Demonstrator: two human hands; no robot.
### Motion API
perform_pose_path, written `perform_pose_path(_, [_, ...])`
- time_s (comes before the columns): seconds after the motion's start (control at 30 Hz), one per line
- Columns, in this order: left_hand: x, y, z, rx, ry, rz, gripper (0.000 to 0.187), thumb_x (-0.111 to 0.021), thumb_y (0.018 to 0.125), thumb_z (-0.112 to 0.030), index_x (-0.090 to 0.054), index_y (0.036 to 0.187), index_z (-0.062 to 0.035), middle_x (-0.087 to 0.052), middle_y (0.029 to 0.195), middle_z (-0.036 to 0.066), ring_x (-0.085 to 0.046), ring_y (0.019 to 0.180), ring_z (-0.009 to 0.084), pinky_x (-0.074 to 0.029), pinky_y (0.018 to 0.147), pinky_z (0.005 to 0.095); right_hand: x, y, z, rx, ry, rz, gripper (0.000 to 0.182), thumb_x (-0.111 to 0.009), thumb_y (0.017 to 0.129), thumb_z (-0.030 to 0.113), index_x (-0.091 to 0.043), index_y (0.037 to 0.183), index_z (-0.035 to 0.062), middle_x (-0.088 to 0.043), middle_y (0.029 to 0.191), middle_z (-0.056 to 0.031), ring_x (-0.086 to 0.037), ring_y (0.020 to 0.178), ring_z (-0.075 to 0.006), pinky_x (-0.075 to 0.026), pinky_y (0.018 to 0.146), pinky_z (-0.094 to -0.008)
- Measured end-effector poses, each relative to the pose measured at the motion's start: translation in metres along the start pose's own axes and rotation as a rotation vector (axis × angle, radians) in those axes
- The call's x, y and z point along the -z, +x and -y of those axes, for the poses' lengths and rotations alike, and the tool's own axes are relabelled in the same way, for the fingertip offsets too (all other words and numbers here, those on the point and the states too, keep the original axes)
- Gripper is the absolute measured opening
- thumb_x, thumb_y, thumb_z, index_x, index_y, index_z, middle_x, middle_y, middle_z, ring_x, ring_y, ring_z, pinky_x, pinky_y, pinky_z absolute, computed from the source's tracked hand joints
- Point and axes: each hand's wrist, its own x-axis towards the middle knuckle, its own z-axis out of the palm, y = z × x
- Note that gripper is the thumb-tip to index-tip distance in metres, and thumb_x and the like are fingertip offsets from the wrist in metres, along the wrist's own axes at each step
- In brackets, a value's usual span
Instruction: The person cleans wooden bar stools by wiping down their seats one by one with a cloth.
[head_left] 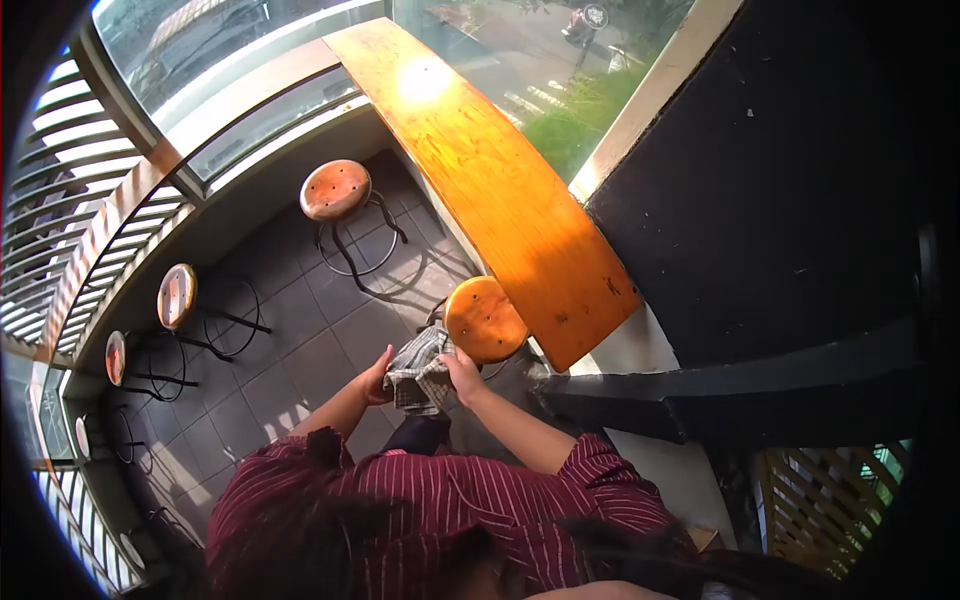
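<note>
A grey-and-white checked cloth (420, 372) is bunched between my two hands, in front of my body. My left hand (377, 377) is closed on its left edge. On the other side, my right hand (461, 374) grips the cloth's right edge, thumb uppermost. Just beyond the cloth stands a stool with a round orange wooden seat (484, 318), partly tucked beside the end of a long wooden counter (500, 200). The cloth overlaps the stool's near left side in this view.
Another round stool (336, 190) stands farther ahead on the grey tiled floor (290, 330). More stools (177, 297) line the curved slatted wall on the left. A dark wall (760, 200) rises to the right of the counter, with a black ledge (720, 395) below it.
</note>
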Motion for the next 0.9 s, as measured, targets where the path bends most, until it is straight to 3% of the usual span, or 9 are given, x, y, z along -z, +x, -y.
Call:
perform_pose_path(0.1, [-0.021, -0.022, 0.006, -0.144, 0.384, 0.046, 0.039, -0.047, 0.084, -0.022, -0.044, 0.118, -0.0038, -0.052, 0.112, 0.009, -0.052, 0.098, 0.0159, -0.041, 0.085, 0.0317, 0.005, -0.011, 0.008, -0.06, 0.069, 0.087, 0.042, -0.043, 0.086, 0.035, -0.043, 0.115, 0.0049, -0.053, 0.1, -0.0029, -0.052, 0.088, -0.0118, -0.043, 0.077, -0.026])
perform_pose_path(0.13, [-0.039, -0.036, 0.011, -0.22, 0.512, 0.047, 0.035, -0.044, 0.086, -0.023, -0.047, 0.114, -0.0034, -0.054, 0.107, 0.008, -0.054, 0.094, 0.0146, -0.043, 0.081, 0.031, -0.006, -0.041, 0.043, -0.204, 0.162, 0.104, 0.041, -0.044, 0.085, 0.038, -0.044, 0.114, 0.008, -0.054, 0.1, -0.0035, -0.054, 0.086, -0.0134, -0.045, 0.074, -0.0287])
perform_pose_path(0.27, [-0.057, -0.067, 0.04, -0.338, 0.825, -0.166, 0.025, -0.046, 0.085, -0.022, -0.052, 0.102, -0.0043, -0.056, 0.09, 0.003, -0.055, 0.076, 0.0118, -0.045, 0.068, 0.0254, -0.013, -0.097, 0.066, -0.337, 0.137, 0.138, 0.051, -0.049, 0.08, 0.047, -0.042, 0.116, 0.0127, -0.055, 0.104, -0.0045, -0.056, 0.087, -0.0166, -0.046, 0.073, -0.0347])
perform_pose_path(0.3, [-0.067, -0.075, 0.053, -0.401, 0.754, -0.144, 0.025, -0.046, 0.085, -0.022, -0.052, 0.102, -0.0043, -0.056, 0.088, 0.003, -0.055, 0.075, 0.0115, -0.045, 0.067, 0.0246, -0.009, -0.103, 0.065, -0.35, 0.102, 0.222, 0.054, -0.051, 0.078, 0.049, -0.04, 0.117, 0.0131, -0.054, 0.104, -0.0046, -0.055, 0.087, -0.0175, -0.046, 0.074, -0.0363])
perform_pose_path(0.5, [-0.108, -0.155, 0.097, -0.64, 0.499, -0.08, 0.028, -0.049, 0.082, -0.011, -0.045, 0.108, -0.0031, -0.054, 0.095, 0.005, -0.053, 0.084, 0.0124, -0.043, 0.075, 0.0266, -0.049, -0.149, 0.076, -0.246, -0.106, 0.315, 0.024, -0.047, 0.08, 0.01, -0.046, 0.104, 0.0056, -0.054, 0.09, -0.0052, -0.055, 0.082, -0.0179, -0.048, 0.067, -0.0317])
perform_pose_path(0.6, [-0.105, -0.195, 0.097, -0.702, 0.533, -0.152, 0.036, -0.044, 0.076, -0.001, -0.041, 0.112, -0.0021, -0.052, 0.095, 0.005, -0.052, 0.083, 0.0124, -0.043, 0.075, 0.0254, -0.064, -0.148, 0.068, -0.289, -0.083, 0.363, 0.021, -0.045, 0.077, 0.005, -0.049, 0.097, 0.0049, -0.055, 0.087, -0.0051, -0.054, 0.079, -0.0174, -0.048, 0.064, -0.0328])
perform_pose_path(0.73, [-0.098, -0.233, 0.092, -0.834, 0.44, -0.201, 0.04, -0.042, 0.073, 0.002, -0.042, 0.112, -0.0016, -0.053, 0.097, 0.006, -0.053, 0.087, 0.0137, -0.043, 0.078, 0.0255, -0.082, -0.121, 0.068, -0.414, 0.149, 0.51, 0.021, -0.042, 0.077, 0.012, -0.051, 0.091, -0.0008, -0.057, 0.088, -0.0106, -0.057, 0.075, -0.0207, -0.049, 0.065, -0.0331])
perform_pose_path(0.77, [-0.098, -0.24, 0.092, -0.89, 0.373, -0.241, 0.038, -0.042, 0.073, 0.0, -0.044, 0.111, -0.0012, -0.054, 0.097, 0.006, -0.053, 0.086, 0.0139, -0.043, 0.078, 0.0255, -0.086, -0.114, 0.07, -0.517, 0.188, 0.479, 0.03, -0.04, 0.078, 0.016, -0.05, 0.097, -0.0044, -0.057, 0.096, -0.0159, -0.058, 0.082, -0.0253, -0.049, 0.072, -0.0345])
perform_pose_path(0.9, [-0.084, -0.254, 0.076, -1.021, 0.284, -0.409, 0.033, -0.045, 0.075, -0.003, -0.047, 0.108, -0.0013, -0.055, 0.097, 0.007, -0.052, 0.088, 0.0137, -0.041, 0.08, 0.0251, -0.134, -0.109, 0.094, -0.506, 0.347, 0.621, 0.042, -0.037, 0.08, 0.02, -0.042, 0.112, -0.0064, -0.053, 0.106, -0.0192, -0.053, 0.097, -0.0295, -0.042, 0.086, -0.0384])
